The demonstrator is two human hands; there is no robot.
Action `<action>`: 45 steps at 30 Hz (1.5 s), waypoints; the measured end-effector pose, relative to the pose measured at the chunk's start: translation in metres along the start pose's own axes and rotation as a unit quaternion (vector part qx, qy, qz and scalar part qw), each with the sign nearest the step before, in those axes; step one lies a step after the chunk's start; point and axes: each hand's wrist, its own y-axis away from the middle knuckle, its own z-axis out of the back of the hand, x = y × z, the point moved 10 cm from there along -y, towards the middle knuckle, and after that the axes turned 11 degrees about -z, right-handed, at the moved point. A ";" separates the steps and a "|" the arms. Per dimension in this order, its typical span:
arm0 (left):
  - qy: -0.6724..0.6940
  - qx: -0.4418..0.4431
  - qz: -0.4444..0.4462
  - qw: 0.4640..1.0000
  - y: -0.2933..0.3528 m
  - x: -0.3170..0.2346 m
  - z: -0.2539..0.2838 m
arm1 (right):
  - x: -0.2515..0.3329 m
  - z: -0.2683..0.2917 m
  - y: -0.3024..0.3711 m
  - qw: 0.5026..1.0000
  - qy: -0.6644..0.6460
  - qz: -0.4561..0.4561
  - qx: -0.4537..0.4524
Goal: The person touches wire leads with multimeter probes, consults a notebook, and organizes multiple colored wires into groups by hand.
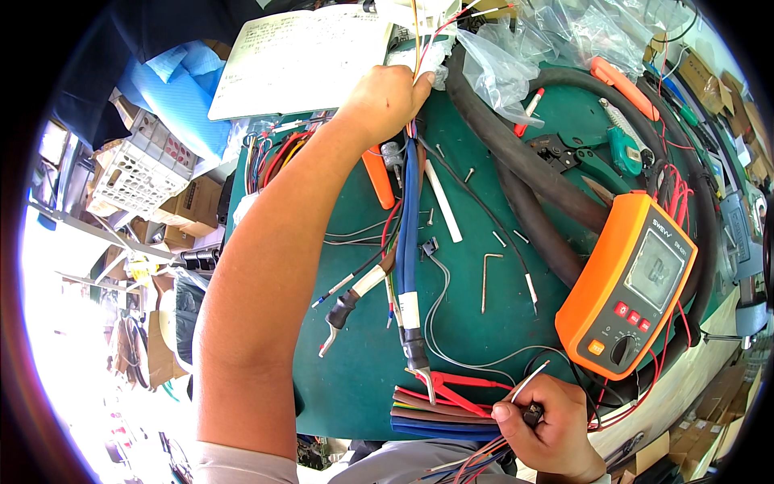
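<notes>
My left hand [387, 101] reaches to the far side of the green mat and is closed around a bundle of thin wires [419, 40], some red, yellow and white; its fingertips are partly hidden. Low on the right, my right hand [548, 427] pinches a thin white wire [530, 381], with a dark piece showing between the fingers. Beside it lies a bunch of thick brown and blue cables [443, 423]. A red clip [459, 393] touches or sits next to the metal lug [423, 376] of a blue cable [409, 226]. Another lugged cable end [343, 310] lies left.
An orange handheld meter [625, 286] with red leads stands right. Thick black cables [532, 169] curve behind it, near green-handled pliers [576, 153] and a utility knife [625, 141]. An open notebook [298, 60] and plastic bags [556, 40] lie at the far edge. A hex key [484, 282] and screws lie mid-mat.
</notes>
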 end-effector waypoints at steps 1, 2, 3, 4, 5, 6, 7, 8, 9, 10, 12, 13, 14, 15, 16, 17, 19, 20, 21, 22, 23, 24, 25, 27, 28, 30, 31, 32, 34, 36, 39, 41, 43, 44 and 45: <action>0.001 0.000 0.001 1.000 0.000 0.001 -0.001 | 0.000 0.000 0.000 1.000 0.001 -0.001 0.002; 0.002 -0.001 0.000 1.000 0.000 0.001 -0.001 | 0.000 0.000 0.000 1.000 0.001 -0.002 0.000; 0.000 0.000 0.001 1.000 0.000 0.001 -0.001 | 0.000 0.000 0.000 1.000 0.001 -0.003 -0.002; -0.002 0.001 0.001 1.000 -0.001 0.001 -0.001 | 0.000 0.000 0.000 1.000 0.001 -0.005 -0.003; -0.004 0.002 0.001 1.000 -0.001 0.001 -0.001 | 0.000 0.000 0.000 1.000 0.001 -0.003 -0.004; -0.009 0.001 0.000 1.000 -0.001 0.000 0.000 | 0.000 0.000 0.000 1.000 0.002 -0.001 -0.005; -0.014 -0.001 -0.001 1.000 -0.001 -0.001 0.001 | 0.001 0.001 0.000 1.000 0.002 0.000 -0.006; -0.019 -0.002 -0.002 1.000 0.000 -0.002 0.002 | 0.001 0.001 0.000 1.000 0.002 0.001 -0.005; -0.014 -0.001 -0.001 1.000 0.000 -0.002 0.002 | 0.001 0.001 0.000 1.000 0.002 0.002 -0.005; -0.010 0.000 0.000 1.000 0.000 -0.002 0.002 | 0.001 0.001 0.000 1.000 0.002 0.003 -0.004; -0.004 0.000 0.000 1.000 0.000 -0.002 0.002 | 0.001 0.000 0.000 1.000 0.002 0.001 -0.001; -0.002 -0.001 -0.001 1.000 0.000 -0.001 0.001 | 0.000 0.000 0.000 1.000 0.002 0.000 0.001; 0.001 -0.003 -0.002 1.000 0.000 -0.001 0.001 | 0.000 0.000 0.000 1.000 0.001 -0.002 0.001; -0.004 -0.002 -0.003 1.000 0.000 -0.002 0.001 | 0.000 0.000 0.000 1.000 -0.001 -0.004 0.000; -0.008 -0.002 -0.003 1.000 0.000 -0.002 0.001 | 0.000 0.000 0.000 1.000 -0.003 -0.006 0.000; -0.012 -0.001 -0.003 1.000 0.000 -0.002 0.002 | 0.000 0.000 0.000 1.000 -0.004 -0.006 -0.001; -0.011 0.000 -0.003 1.000 0.000 -0.002 0.001 | 0.000 0.000 0.000 1.000 -0.005 -0.005 -0.002; -0.010 0.001 -0.002 1.000 0.000 -0.001 0.001 | -0.001 0.000 0.000 1.000 -0.006 -0.007 0.000; -0.008 0.000 -0.002 1.000 0.000 -0.001 0.001 | -0.001 0.000 0.000 1.000 -0.007 -0.010 0.002; -0.005 -0.001 -0.001 1.000 0.000 -0.001 0.001 | -0.001 0.000 0.000 1.000 -0.008 -0.012 0.004; -0.003 -0.002 -0.001 1.000 0.000 -0.002 0.002 | -0.001 0.000 0.000 1.000 -0.006 -0.009 0.003; -0.004 0.009 0.002 1.000 0.000 -0.002 0.001 | -0.001 0.000 0.000 1.000 -0.005 -0.006 0.002; -0.005 0.020 0.006 1.000 0.000 -0.003 0.001 | 0.000 0.000 0.000 1.000 -0.004 -0.004 0.001; -0.005 0.030 0.010 0.999 0.000 -0.003 0.000 | -0.001 0.000 0.000 1.000 -0.006 0.000 -0.003; -0.003 0.030 0.010 1.000 0.000 -0.002 -0.001 | 0.000 0.001 0.000 1.000 -0.007 0.002 -0.004; -0.002 0.029 0.009 1.000 0.000 -0.002 -0.001 | -0.001 0.000 0.000 1.000 -0.005 0.002 -0.001; -0.003 0.030 0.009 1.000 0.000 -0.003 -0.001 | -0.001 0.000 0.000 1.000 -0.005 0.001 0.001; -0.003 0.030 0.008 1.000 0.000 -0.003 0.000 | -0.001 0.000 0.000 1.000 -0.005 0.002 0.001; -0.003 0.029 0.005 1.000 0.000 -0.003 -0.001 | -0.001 0.000 0.000 1.000 -0.004 0.002 0.001; -0.008 0.019 -0.001 1.000 0.000 -0.003 0.001 | 0.000 0.000 0.000 1.000 -0.004 -0.001 0.001; -0.018 -0.004 -0.012 1.000 0.000 -0.003 0.002 | 0.000 0.000 0.000 1.000 -0.008 -0.002 0.000; -0.018 -0.011 -0.013 1.000 0.000 -0.003 0.003 | 0.000 0.000 0.000 1.000 -0.007 -0.002 0.002; -0.003 -0.006 -0.013 1.000 0.000 0.000 0.001 | 0.001 0.000 0.000 1.000 -0.002 -0.003 0.005; 0.005 -0.003 -0.014 1.000 -0.001 -0.002 0.001 | 0.001 0.000 0.000 1.000 -0.002 -0.002 0.005; -0.002 0.008 -0.006 1.000 -0.001 -0.002 0.001 | 0.000 0.000 0.000 1.000 -0.002 -0.001 0.005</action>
